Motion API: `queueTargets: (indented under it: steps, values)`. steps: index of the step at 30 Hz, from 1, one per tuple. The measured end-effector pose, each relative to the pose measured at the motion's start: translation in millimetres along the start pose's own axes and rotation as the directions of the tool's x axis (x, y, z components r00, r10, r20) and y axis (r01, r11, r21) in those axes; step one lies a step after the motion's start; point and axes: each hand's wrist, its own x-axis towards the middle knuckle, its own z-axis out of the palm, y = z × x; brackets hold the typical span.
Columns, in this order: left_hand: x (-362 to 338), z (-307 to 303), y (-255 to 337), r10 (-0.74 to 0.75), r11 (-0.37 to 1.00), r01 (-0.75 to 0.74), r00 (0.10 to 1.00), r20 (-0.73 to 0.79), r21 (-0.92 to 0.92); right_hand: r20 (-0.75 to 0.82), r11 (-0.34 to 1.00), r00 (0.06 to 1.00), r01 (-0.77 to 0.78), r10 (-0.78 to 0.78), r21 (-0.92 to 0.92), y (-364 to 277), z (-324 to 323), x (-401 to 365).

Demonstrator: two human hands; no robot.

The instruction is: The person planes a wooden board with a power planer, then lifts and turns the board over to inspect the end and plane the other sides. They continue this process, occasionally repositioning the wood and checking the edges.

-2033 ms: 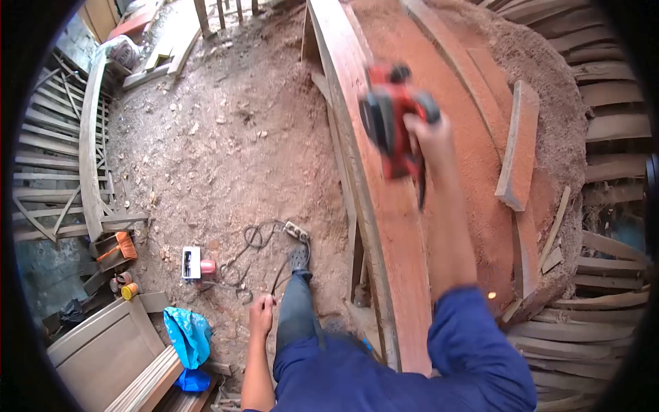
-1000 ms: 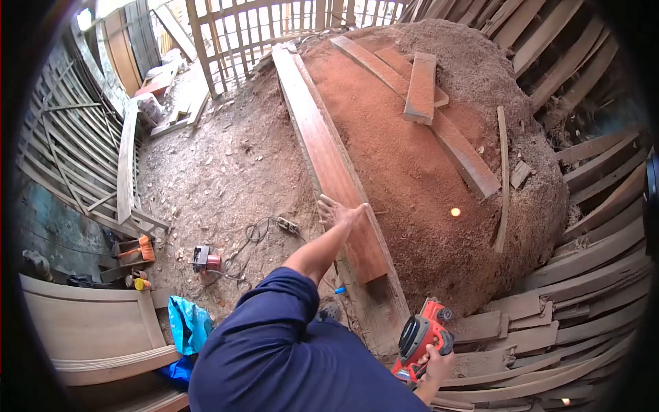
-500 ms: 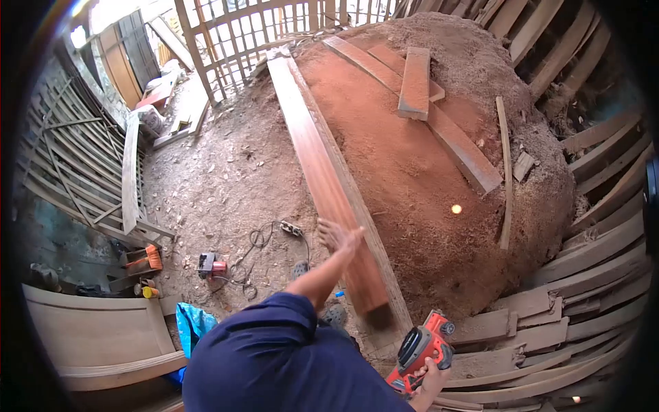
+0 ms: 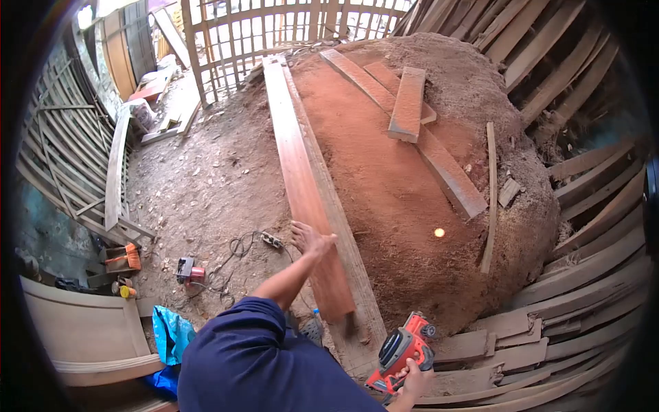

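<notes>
My left hand (image 4: 313, 240) lies on a long reddish-brown wooden plank (image 4: 302, 172), fingers spread across its upper face. The plank rests lengthwise on a wider, rougher timber beam (image 4: 347, 254), and its near end is close to my body. Off to the right of that end, my right hand (image 4: 416, 379) is wrapped around the rear handle of a red and black electric planer (image 4: 403, 349). The planer is held apart from the plank, and its underside is hidden from view.
A sawdust mound (image 4: 391, 226) rises at right with several loose boards, including a short thick one (image 4: 408, 103). A power strip (image 4: 271, 239) with tangled cable and a red-black power tool (image 4: 190, 272) lie on the floor. Stacked planks (image 4: 508, 353) line the right; a blue tarp (image 4: 171, 333) is at left.
The whole view has shifted, so the plank, mound and floor tools appear further left. My left hand stays on the plank and my right hand still holds the planer beside it.
</notes>
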Motion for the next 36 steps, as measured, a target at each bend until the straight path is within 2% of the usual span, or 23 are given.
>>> queueTargets:
  steps: [1,3,6,8,10,13,15,16,17,19,23,24,26,28,29,30,31,33,35,36]
  values:
    - [18,2,5,-0.005,1.0,0.005,0.999,-0.032,0.011,-0.01,1.0,1.0,-0.001,0.001,0.007,1,0,0]
    - [31,4,14,-0.003,0.999,0.005,0.998,-0.058,0.034,0.108,0.997,0.993,-0.048,0.041,0.064,2,-1,-5]
    - [26,12,-2,0.011,1.0,-0.011,1.0,-0.022,-0.006,0.085,0.996,0.994,-0.072,0.067,0.06,2,0,-21]
    - [11,25,-12,0.018,1.0,-0.019,0.995,-0.095,-0.007,0.075,0.994,0.996,-0.064,0.057,0.089,2,2,-24]
    - [-5,32,-20,0.005,1.0,-0.008,0.989,-0.146,-0.021,0.096,0.998,0.993,-0.069,0.07,-0.005,4,-1,-23]
    - [-24,21,-27,-0.011,1.0,0.011,0.996,-0.085,-0.002,0.141,0.996,0.989,-0.024,0.036,-0.089,7,3,-18]
    - [-28,4,-23,-0.004,1.0,0.004,1.0,0.03,-0.014,0.135,0.996,0.99,-0.03,0.04,-0.079,6,10,-19]
    - [-23,-1,-22,0.004,0.999,-0.003,1.0,0.031,-0.037,0.13,0.996,0.991,-0.004,0.016,-0.092,6,14,-19]
    - [-11,1,-21,0.002,0.999,0.0,0.999,0.04,-0.039,0.12,0.994,0.993,0.015,-0.003,-0.105,6,16,-20]
    - [17,19,-24,0.069,0.983,-0.066,0.998,0.01,-0.169,0.131,0.994,0.991,0.037,-0.024,-0.098,2,21,-24]
    - [67,18,-12,0.036,0.985,-0.021,0.996,0.082,-0.169,0.18,0.992,0.981,0.095,-0.078,-0.087,-6,30,-39]
    - [63,12,-21,0.031,0.987,-0.017,0.996,0.084,-0.161,0.226,0.994,0.974,0.041,-0.017,-0.098,-10,29,-41]
    - [57,-7,-45,0.097,0.818,-0.029,0.991,0.087,-0.575,0.237,0.992,0.971,0.042,-0.012,-0.121,-9,32,-45]
    - [20,0,-94,0.109,0.729,0.043,0.978,0.177,-0.683,0.274,0.981,0.961,0.085,-0.035,-0.172,-12,37,-50]
    - [-10,8,-117,0.072,0.732,0.123,0.964,0.254,-0.671,0.282,0.983,0.958,0.089,-0.04,-0.163,-11,40,-49]
    - [-26,48,-145,0.089,0.763,0.047,0.98,0.177,-0.644,0.291,0.979,0.956,0.091,-0.034,-0.184,-8,40,-48]
    - [-58,13,-155,0.209,0.619,0.349,0.791,0.576,-0.704,0.3,0.974,0.954,0.091,-0.026,-0.207,-5,40,-48]
    - [-81,20,-176,0.301,0.615,0.555,0.492,0.817,-0.561,0.322,0.969,0.946,0.108,-0.031,-0.222,5,38,-42]
    - [-89,39,-183,0.394,0.702,0.297,0.595,0.701,-0.647,0.347,0.963,0.937,0.129,-0.041,-0.236,11,39,-42]
    - [-89,50,-185,0.426,0.659,0.267,0.638,0.642,-0.703,0.32,0.959,0.946,0.131,-0.046,-0.251,12,41,-44]
